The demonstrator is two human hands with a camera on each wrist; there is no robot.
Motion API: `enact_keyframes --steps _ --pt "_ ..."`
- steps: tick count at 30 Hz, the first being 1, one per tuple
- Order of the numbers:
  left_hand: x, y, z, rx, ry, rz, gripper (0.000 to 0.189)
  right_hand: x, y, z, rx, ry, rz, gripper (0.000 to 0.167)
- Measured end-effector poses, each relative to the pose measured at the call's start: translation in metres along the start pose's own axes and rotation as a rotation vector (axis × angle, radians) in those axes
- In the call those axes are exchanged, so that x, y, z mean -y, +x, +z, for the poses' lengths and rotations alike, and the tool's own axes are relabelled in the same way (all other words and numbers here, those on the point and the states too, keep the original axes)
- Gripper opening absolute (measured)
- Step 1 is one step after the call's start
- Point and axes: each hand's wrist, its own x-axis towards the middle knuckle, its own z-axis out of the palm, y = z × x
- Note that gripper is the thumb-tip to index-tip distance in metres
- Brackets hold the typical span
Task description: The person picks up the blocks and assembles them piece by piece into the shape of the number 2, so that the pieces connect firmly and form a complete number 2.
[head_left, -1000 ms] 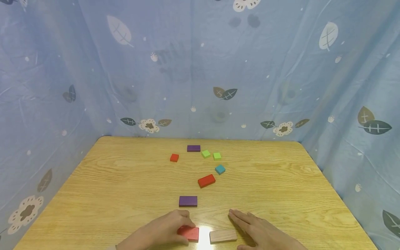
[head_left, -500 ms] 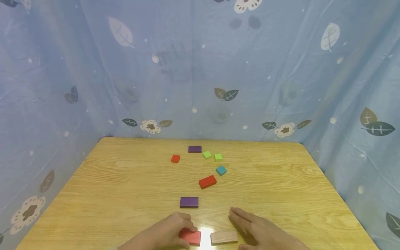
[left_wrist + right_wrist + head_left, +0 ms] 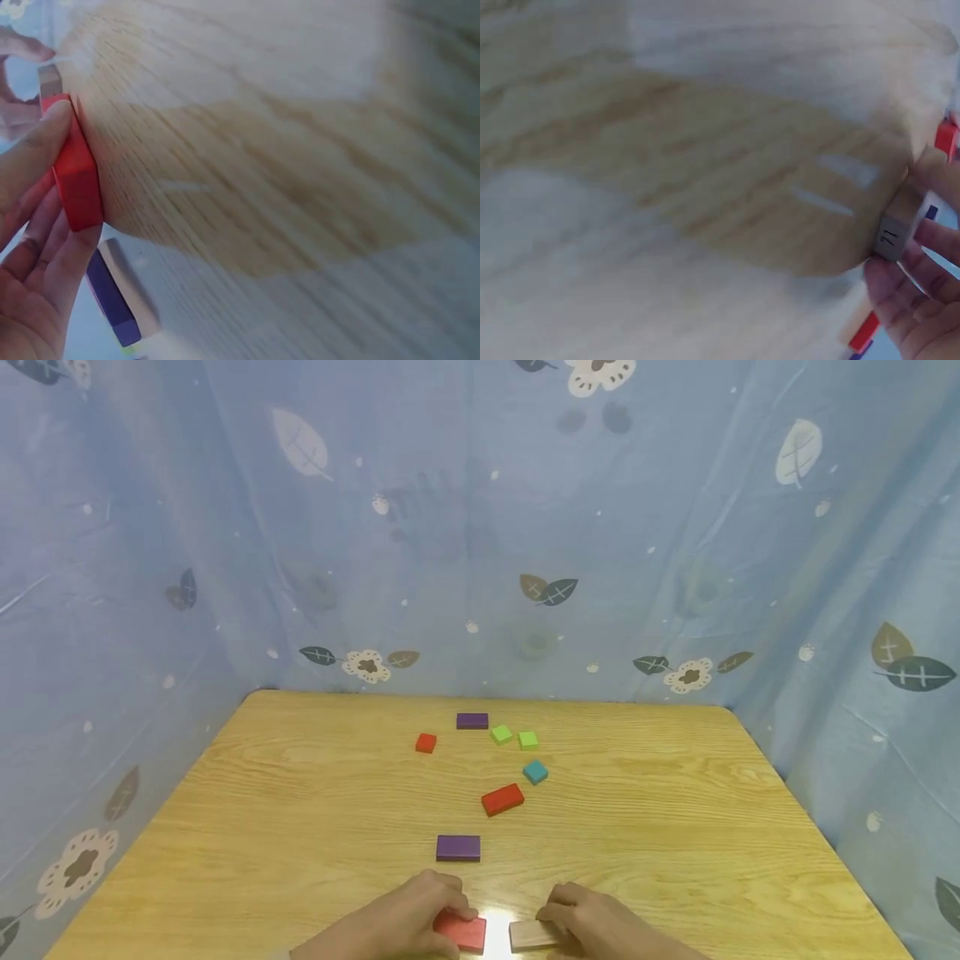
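A red rectangular block lies at the near edge of the view, and my left hand grips it between thumb and fingers. The left wrist view shows the thumb on one side of that red block and the fingers on the other. To its right, my right hand pinches a plain wooden block, with curled fingers over its right part. A dark mark is visible on the end of the wooden block in the right wrist view. A small gap separates the two held blocks.
Just beyond my left hand lies a purple block. Farther off are a red block, a teal block, two green blocks, a small red block and another purple block. A blue curtain surrounds the wooden table.
My right hand has gone from lying with straight fingers beside the wooden block to pinching it. My left hand keeps its grip on the red block. The head view has shifted slightly.
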Motion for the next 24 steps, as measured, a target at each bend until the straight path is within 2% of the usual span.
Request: enact_keyframes --steps 3,9,14,20,24 --pt "0.000 0.000 0.001 -0.021 0.015 0.023 0.038 0.000 0.000 0.002 -0.016 0.005 0.000 0.015" --pt "0.001 -0.001 0.001 -0.043 0.047 0.052 0.036 -0.003 -0.005 -0.005 -0.070 0.052 0.055 0.016" --pt "0.000 -0.002 0.000 -0.042 0.043 0.050 0.036 -0.003 -0.004 -0.010 -0.058 0.061 0.076 0.018" --pt "0.000 -0.002 0.001 -0.067 0.060 0.087 0.036 0.000 0.002 -0.009 -0.043 0.054 0.050 0.017" --pt "0.000 -0.002 0.002 -0.080 0.076 0.087 0.036 0.002 0.006 -0.009 -0.039 0.057 0.046 0.016"
